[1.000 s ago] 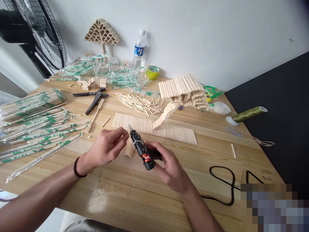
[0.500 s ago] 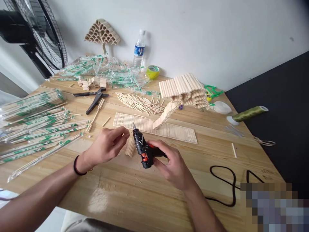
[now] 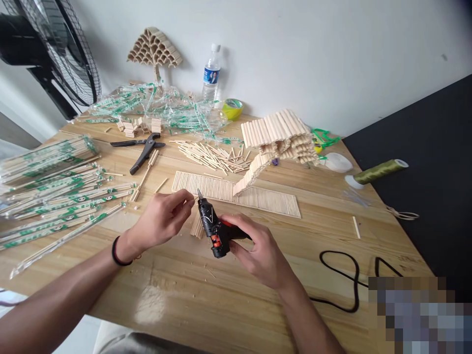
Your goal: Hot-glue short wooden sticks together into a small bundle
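Note:
My right hand (image 3: 254, 248) is wrapped around the handle of a black hot glue gun (image 3: 212, 221), whose metal nozzle points away from me. Close to that nozzle, the thumb and fingers of my left hand (image 3: 167, 214) are pinched together; whatever is between them is too small to make out. Partly hidden behind the gun lies a small bundle of short wooden sticks (image 3: 197, 226). Beyond both hands, a long panel of sticks laid side by side (image 3: 273, 204) carries a leaning tree-like stick model (image 3: 276, 132).
Wrapped chopsticks (image 3: 66, 196) cover the left side. Behind them are a black cutter (image 3: 145, 152), loose cut sticks (image 3: 210, 155), torn wrappers (image 3: 177, 115), a water bottle (image 3: 211, 73) and tape (image 3: 232, 109). A black cord (image 3: 357, 285) and a green thread spool (image 3: 379, 173) are at right.
The glue gun and my right hand have shifted slightly left, bringing the nozzle nearer my pinched left fingers. The view has also moved a little.

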`<state>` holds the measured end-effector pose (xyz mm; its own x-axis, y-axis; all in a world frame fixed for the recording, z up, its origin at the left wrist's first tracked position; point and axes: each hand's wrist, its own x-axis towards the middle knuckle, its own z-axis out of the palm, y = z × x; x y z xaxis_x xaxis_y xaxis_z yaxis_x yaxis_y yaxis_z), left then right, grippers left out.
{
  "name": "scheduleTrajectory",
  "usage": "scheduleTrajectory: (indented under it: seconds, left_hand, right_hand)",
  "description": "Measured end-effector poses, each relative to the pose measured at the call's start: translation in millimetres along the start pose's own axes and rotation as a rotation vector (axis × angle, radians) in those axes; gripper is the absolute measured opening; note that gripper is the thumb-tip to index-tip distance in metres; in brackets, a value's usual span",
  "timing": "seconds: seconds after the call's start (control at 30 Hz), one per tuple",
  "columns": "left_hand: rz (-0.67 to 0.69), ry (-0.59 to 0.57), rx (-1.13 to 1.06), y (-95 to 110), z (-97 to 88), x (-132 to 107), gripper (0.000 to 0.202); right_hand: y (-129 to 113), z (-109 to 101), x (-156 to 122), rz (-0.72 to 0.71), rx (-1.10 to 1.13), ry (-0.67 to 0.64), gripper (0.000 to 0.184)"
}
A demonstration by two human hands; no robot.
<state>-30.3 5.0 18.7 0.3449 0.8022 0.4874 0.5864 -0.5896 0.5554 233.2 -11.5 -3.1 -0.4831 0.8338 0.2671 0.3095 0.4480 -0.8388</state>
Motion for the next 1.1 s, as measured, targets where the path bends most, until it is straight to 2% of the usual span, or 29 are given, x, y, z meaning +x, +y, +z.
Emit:
scheduleTrajectory:
  seconds: [0.2,0.43,0.8,1.1]
  left_hand:
    - [0.058,-0.013,-0.01,0,0.1,-1,0.019]
    - [0.018,0.032,0.024,-1,1.2,0,0.017]
    - [0.176,0.063,0.191,-12,9.1,-4,0.018]
    - [0.21,0.049,0.292,-16,11.2,-6,0.019]
  right_hand:
    - [1,1,0,-0.014,-0.011,0.008,0.042]
    - [5,0,0,-0.06,-0.142,0.061,0.041]
    - [7,0,3,-0.178,-0.328,0.074,0.046]
    - [6,3,4,-0.218,-0.381,0.08,0.052]
